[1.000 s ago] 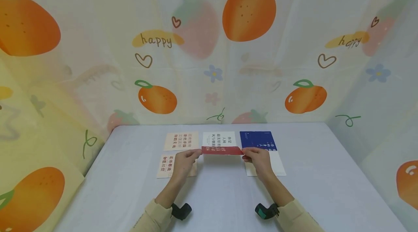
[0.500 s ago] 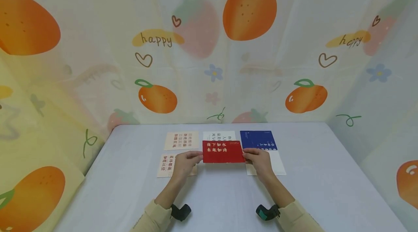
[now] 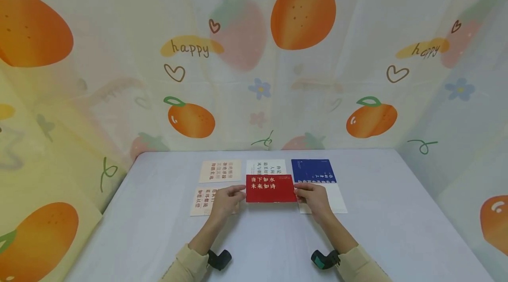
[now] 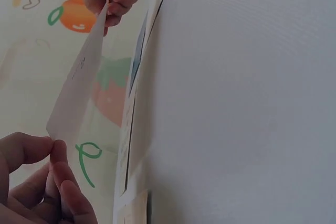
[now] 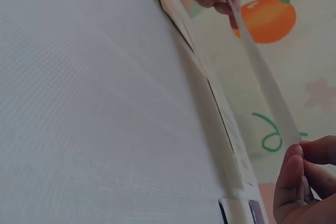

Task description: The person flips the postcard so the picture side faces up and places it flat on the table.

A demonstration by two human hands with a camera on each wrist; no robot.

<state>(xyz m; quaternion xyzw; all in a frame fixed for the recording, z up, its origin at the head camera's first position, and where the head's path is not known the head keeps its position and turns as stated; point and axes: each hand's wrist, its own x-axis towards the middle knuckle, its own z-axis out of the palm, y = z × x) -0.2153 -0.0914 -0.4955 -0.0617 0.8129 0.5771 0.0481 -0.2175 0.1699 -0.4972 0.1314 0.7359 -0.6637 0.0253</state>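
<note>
A red card (image 3: 271,188) with pale Chinese lettering is held up in the middle, above the table. My left hand (image 3: 227,201) pinches its left edge between thumb and fingers. At the opposite edge my right hand (image 3: 313,196) pinches it the same way. From the left wrist view the pale back of the card (image 4: 79,87) shows, with small dark marks on it. The right wrist view has the card (image 5: 265,77) nearly edge-on, apart from the table. Behind it, a white card (image 3: 266,166) with dark lettering is partly covered.
Two cream cards with reddish-brown lettering, an upper one (image 3: 220,171) and a lower one (image 3: 201,202), lie at the left. On the right are a dark blue card (image 3: 313,170) and a whitish card (image 3: 335,198). A fruit-print cloth (image 3: 301,118) stands behind the white table (image 3: 262,246).
The red card has tilted from nearly edge-on to showing its lettered face toward the head camera, then sunk slightly. Both hands keep hold of it and stay almost in place.
</note>
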